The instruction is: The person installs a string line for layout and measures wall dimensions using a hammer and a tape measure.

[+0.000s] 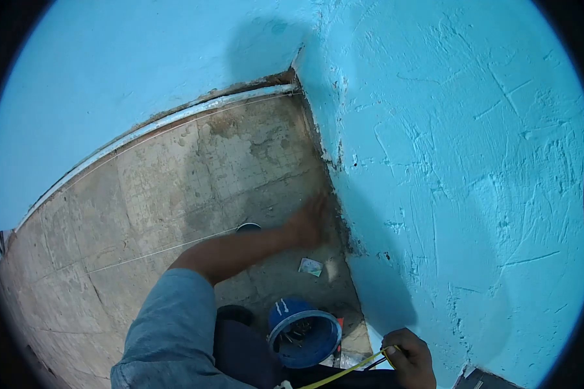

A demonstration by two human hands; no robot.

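My left hand (310, 219) reaches down to the floor beside the foot of the right-hand blue wall. It is smeared by motion, so its fingers and anything in them cannot be made out. Close to the wall at the lower right, my right hand (410, 360) is closed on a yellow strip (347, 373) that looks like a tape measure blade. The strip runs from the fingers down to the bottom edge of the view. A thin white string (162, 249) crosses the floor toward my left forearm, which hides where it leads.
A blue bucket (297, 306) with small items inside stands near my legs. A small printed packet (311, 266) lies on the tiled floor (156, 181). Partly behind my forearm is a round dark-topped object (248, 227). Another string (194, 118) follows the far wall's base.
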